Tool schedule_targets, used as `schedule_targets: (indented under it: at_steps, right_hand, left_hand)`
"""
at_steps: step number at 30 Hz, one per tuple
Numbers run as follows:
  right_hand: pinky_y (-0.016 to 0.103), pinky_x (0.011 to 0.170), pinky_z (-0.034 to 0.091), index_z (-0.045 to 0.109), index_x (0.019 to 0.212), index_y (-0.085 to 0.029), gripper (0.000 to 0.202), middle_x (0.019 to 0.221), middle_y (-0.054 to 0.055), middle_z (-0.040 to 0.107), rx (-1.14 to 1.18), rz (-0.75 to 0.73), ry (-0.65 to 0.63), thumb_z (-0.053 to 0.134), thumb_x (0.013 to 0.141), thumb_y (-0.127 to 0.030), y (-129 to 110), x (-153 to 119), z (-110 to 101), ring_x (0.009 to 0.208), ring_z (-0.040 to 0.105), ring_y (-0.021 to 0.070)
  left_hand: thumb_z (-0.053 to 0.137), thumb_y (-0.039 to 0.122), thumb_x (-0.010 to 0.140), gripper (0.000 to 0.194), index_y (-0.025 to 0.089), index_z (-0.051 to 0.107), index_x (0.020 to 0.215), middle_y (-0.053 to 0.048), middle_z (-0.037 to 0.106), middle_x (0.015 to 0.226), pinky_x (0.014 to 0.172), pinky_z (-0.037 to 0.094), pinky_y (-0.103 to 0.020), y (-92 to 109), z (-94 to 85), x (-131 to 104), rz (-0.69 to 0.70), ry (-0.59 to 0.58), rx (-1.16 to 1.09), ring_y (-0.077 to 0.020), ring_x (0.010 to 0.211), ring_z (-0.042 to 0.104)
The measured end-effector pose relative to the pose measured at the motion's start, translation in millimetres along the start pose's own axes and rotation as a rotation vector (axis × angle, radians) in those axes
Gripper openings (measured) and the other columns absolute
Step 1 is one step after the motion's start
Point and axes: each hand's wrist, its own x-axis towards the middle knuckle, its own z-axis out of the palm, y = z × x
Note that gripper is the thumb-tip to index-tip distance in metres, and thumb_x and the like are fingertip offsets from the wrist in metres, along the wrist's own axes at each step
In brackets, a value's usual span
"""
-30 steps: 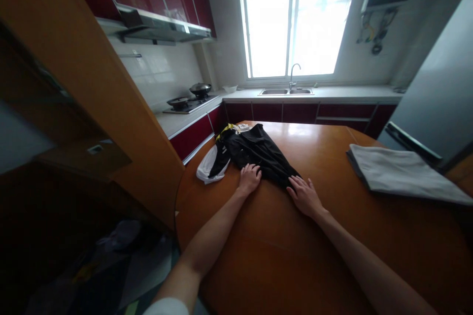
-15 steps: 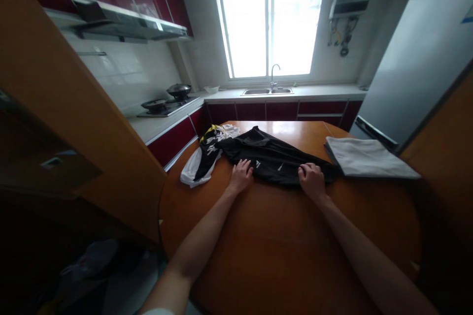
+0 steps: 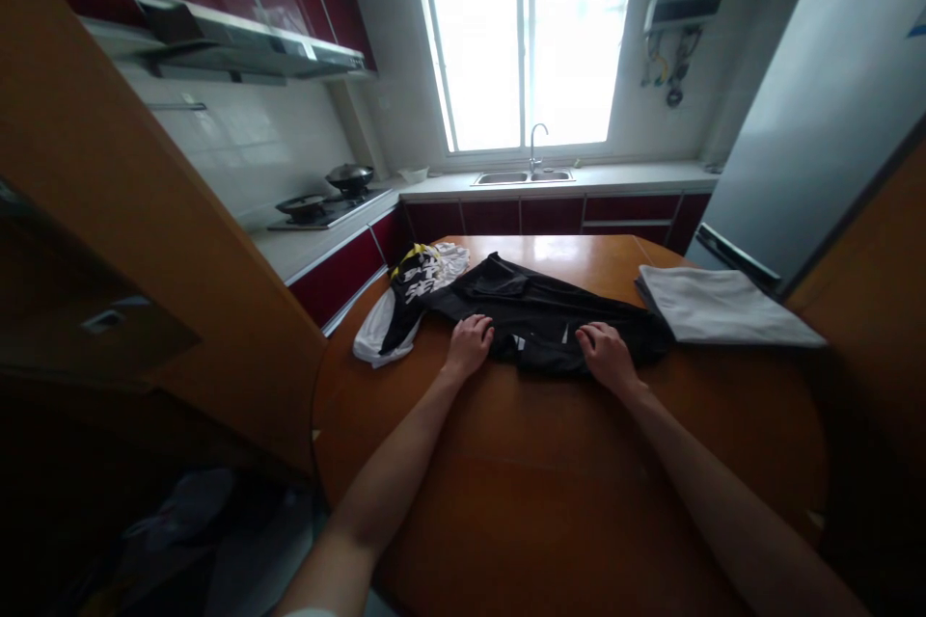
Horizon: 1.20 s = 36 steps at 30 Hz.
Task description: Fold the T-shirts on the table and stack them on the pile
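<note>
A black garment [image 3: 542, 304] with small white marks lies spread and creased on the round wooden table; I cannot tell its exact kind. At its near left edge, my left hand [image 3: 470, 344] has its fingers curled over the cloth. My right hand [image 3: 606, 354] grips the near edge farther right, fingertips bent onto the fabric. Between the two hands the near edge bunches and sags toward me. A black, white and yellow printed garment [image 3: 406, 306] touches its left end. Beside the right end lies a folded light grey cloth [image 3: 727, 308].
The wooden table [image 3: 571, 501] has a rounded rim. Beyond it are a counter with a double sink [image 3: 506, 178], a stove [image 3: 337, 210] with two pans at the left, and a refrigerator [image 3: 825, 125] at the right.
The near part of the black garment has shifted toward me and slightly right, with its white marks, and is more rumpled. My right hand has moved slightly left; my left hand barely moved.
</note>
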Motion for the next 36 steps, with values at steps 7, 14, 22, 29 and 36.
schedule_targets:
  at_steps: [7,14,22,29,36]
  right_hand:
    - [0.036,0.103,0.046,0.062,0.134,-0.019,0.042,0.129,0.011,0.066,0.346,-0.382,-0.169,0.055,0.095,-0.032,-35.9,-17.6,21.0,0.115,0.062,0.0234]
    - [0.027,0.073,0.046,0.077,0.100,-0.018,0.039,0.085,0.003,0.074,0.419,-0.372,-0.397,0.055,0.095,-0.050,-37.1,-23.1,1.3,0.076,0.064,0.0175]
    - [0.024,0.061,0.036,0.074,0.076,-0.017,0.050,0.065,0.001,0.064,0.283,-0.291,-0.530,0.043,0.101,-0.049,-52.9,-28.0,-9.3,0.063,0.056,0.0136]
    - [0.037,0.088,0.043,0.066,0.122,-0.018,0.035,0.128,0.018,0.060,-0.232,-0.006,-0.178,0.053,0.096,-0.038,-55.8,-34.1,-7.4,0.115,0.053,0.0309]
    - [0.047,0.097,0.043,0.062,0.130,-0.015,0.042,0.140,0.022,0.054,-0.268,-0.026,-0.379,0.053,0.096,-0.039,-41.8,-28.5,-10.5,0.128,0.048,0.0354]
  left_hand:
    - [0.050,0.031,0.100,0.027,0.022,0.075,0.103,-0.007,0.071,0.117,0.096,0.047,-0.034,-12.0,9.4,0.3,-0.072,-0.067,0.052,-0.0231,0.112,0.063]
    - [0.043,0.029,0.102,0.030,0.020,0.072,0.109,-0.009,0.072,0.112,0.092,0.048,-0.033,-15.5,4.3,3.6,-0.164,0.017,0.066,-0.0227,0.107,0.064]
    - [0.055,0.026,0.095,0.039,0.022,0.064,0.133,-0.008,0.052,0.150,0.118,0.033,-0.045,-39.1,9.3,6.0,-0.076,-0.017,0.074,-0.0281,0.142,0.042]
    - [0.048,0.033,0.101,0.042,0.026,0.059,0.141,-0.009,0.047,0.155,0.118,0.035,-0.045,-50.7,3.2,4.3,-0.031,-0.260,0.128,-0.0260,0.143,0.043]
    - [0.048,0.030,0.101,0.045,0.021,0.056,0.144,-0.016,0.052,0.147,0.105,0.048,-0.041,-31.3,-29.4,-23.7,0.022,-0.347,0.255,-0.0305,0.128,0.057]
